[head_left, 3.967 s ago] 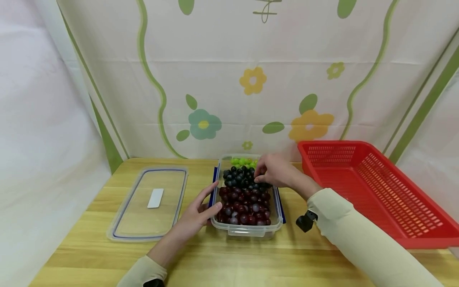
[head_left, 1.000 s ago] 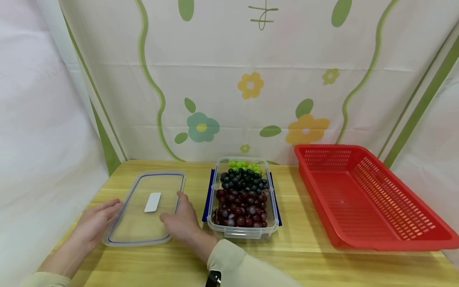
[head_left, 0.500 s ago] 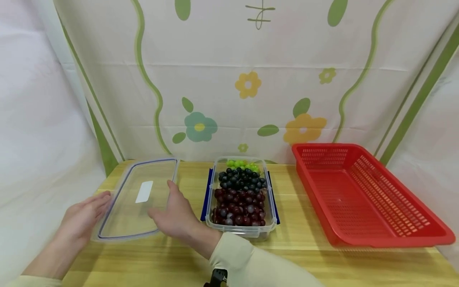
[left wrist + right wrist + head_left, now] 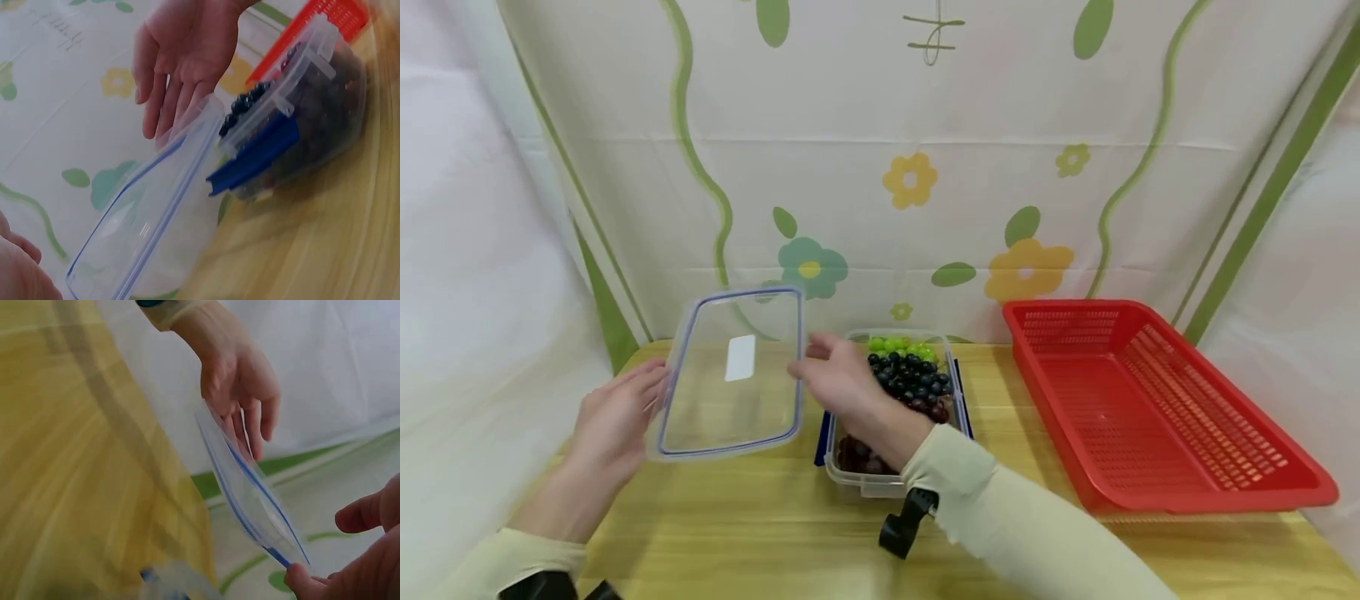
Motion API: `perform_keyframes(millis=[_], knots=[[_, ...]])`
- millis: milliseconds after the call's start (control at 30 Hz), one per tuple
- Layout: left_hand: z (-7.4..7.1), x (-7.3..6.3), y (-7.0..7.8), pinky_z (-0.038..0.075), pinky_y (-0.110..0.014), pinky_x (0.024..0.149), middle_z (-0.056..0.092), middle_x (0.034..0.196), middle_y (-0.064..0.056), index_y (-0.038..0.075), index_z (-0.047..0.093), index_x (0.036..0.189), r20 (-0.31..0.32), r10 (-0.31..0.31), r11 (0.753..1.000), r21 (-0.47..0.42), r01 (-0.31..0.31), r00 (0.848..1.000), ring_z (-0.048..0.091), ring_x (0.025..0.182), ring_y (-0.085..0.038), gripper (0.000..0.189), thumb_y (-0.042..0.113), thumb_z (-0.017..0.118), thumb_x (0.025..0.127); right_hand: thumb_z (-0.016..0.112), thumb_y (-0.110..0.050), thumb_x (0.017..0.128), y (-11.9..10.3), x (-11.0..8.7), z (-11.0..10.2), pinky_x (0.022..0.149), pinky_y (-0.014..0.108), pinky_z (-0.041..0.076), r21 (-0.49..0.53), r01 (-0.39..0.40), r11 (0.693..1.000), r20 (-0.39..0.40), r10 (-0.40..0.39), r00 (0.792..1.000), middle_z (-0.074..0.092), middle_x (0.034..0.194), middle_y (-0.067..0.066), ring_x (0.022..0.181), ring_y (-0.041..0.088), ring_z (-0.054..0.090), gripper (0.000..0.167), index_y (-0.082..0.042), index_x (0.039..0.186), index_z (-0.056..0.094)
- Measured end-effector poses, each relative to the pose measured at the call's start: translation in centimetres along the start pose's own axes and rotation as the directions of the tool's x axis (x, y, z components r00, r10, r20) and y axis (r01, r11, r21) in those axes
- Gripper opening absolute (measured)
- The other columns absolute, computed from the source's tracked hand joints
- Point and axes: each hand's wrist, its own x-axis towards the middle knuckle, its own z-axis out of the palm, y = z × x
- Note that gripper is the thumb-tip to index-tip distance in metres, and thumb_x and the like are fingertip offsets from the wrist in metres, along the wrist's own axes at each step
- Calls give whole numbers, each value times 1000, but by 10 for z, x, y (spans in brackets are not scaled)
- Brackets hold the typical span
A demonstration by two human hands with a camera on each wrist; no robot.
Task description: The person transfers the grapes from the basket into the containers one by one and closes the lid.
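Observation:
A clear rectangular lid [image 4: 741,421] with a blue seal and a white label [image 4: 741,358] is raised over the table, tilted with its far edge up. My left hand [image 4: 613,421] supports its left side with extended fingers. At its right edge, my right hand [image 4: 846,387] has its fingers stretched out; the left wrist view shows its open palm [image 4: 190,47] facing the lid. Under my right forearm stands a clear container [image 4: 880,485] with blue side clips [image 4: 256,153]. Inside are green grapes [image 4: 898,346], black grapes [image 4: 910,377] and dark red grapes [image 4: 855,454], partly hidden by my arm.
A red perforated plastic basket [image 4: 1180,502] sits on the right of the wooden table [image 4: 737,525]. Behind the table hangs a white curtain [image 4: 880,100] printed with flowers.
My right hand has left the grapes and my left hand has left the container's side. Between both hands, the lid has risen off the table, tilted, and shifted toward the container.

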Motion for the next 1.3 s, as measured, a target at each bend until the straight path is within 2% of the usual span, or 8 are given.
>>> perform_keyframes(millis=[100,233,367,633,733,967,1067,1300], knots=[[30,2,3,45,-15,113,51,162,3,7,21,168,-23,-18,1000,18,18,1000,56,137,1,68,16,56,111,64,-11,103,-2,7,-26,119,47,48,33,-12,999,-21,13,1000,54,158,20,138,35,60,64,-1,161,41],[62,4,5,34,-23,126,29,176,-6,10,25,169,-48,-15,1000,-3,15,999,38,156,-10,60,15,47,113,60,-6,103,-5,15,-54,116,42,51,95,-26,995,-19,28,999,56,154,24,137,36,61,60,3,160,41],[85,8,9,36,-25,126,37,173,-6,11,34,166,-86,23,999,-22,-25,996,43,154,-14,55,13,48,112,59,-5,103,-7,21,-77,115,41,51,142,-41,989,-18,44,999,56,155,24,138,38,61,58,6,158,42],[135,18,0,43,-25,119,49,163,-12,6,44,160,-60,78,997,11,-77,995,55,135,-15,51,11,50,111,52,-7,109,-4,16,-130,114,40,51,127,-72,989,-1,72,997,54,155,26,142,38,58,53,8,158,40],[149,22,-4,43,-28,119,52,160,-13,4,46,159,-57,79,997,0,-79,995,55,135,-18,49,12,50,111,51,-8,110,-3,14,-145,111,37,53,90,-86,992,-1,86,996,54,156,26,139,34,61,52,8,159,39],[177,27,-11,46,-32,118,59,156,-12,4,55,154,-71,85,995,-53,-89,994,56,137,-20,46,11,55,108,56,-3,108,-8,8,-169,93,25,61,79,-85,993,-79,91,993,55,156,25,99,10,74,48,7,154,49],[185,26,-11,48,-34,117,62,153,-9,7,60,150,-56,106,993,-49,-109,993,59,136,-20,43,11,57,107,56,-4,108,-10,6,-176,92,25,62,63,-74,995,-109,81,991,56,154,25,94,7,74,46,6,152,52],[195,19,-3,45,-34,109,65,149,4,19,66,146,-28,177,981,85,-174,984,57,129,-17,39,18,58,108,68,-17,105,-16,-1,-191,91,25,62,-15,-44,999,-215,40,976,72,114,-2,91,11,68,44,-5,147,63]])
